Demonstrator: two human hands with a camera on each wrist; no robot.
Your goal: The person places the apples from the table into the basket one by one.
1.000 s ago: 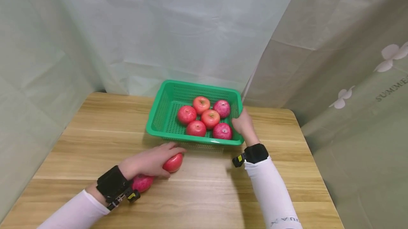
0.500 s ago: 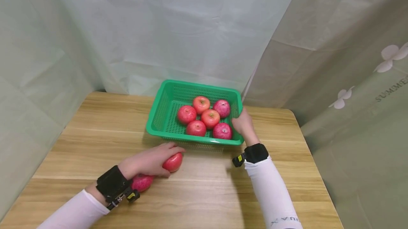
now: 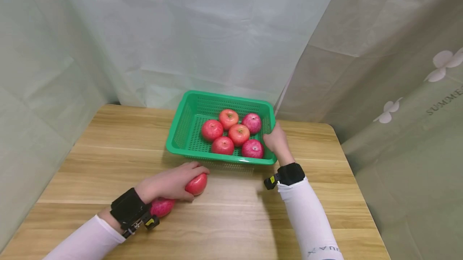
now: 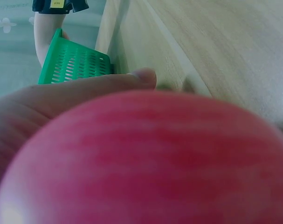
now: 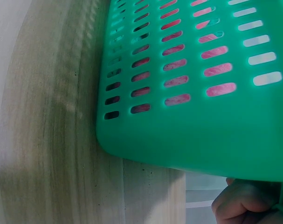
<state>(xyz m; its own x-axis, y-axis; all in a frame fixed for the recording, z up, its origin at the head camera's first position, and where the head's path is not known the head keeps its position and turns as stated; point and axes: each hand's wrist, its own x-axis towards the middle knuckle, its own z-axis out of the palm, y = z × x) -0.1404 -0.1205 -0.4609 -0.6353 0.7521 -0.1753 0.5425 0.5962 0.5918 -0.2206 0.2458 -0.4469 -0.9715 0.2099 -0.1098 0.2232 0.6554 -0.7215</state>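
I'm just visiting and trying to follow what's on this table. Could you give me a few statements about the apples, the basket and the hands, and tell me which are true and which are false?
1. The green basket holds six apples. True.
2. The left hand lies over an apple on the table. True.
3. The right hand is lifting an apple out of the basket. False: it grips the basket's right rim and holds no apple.
4. Only one apple lies outside the basket. False: a second apple lies by the left wrist.
5. The basket stands on a wooden table. True.
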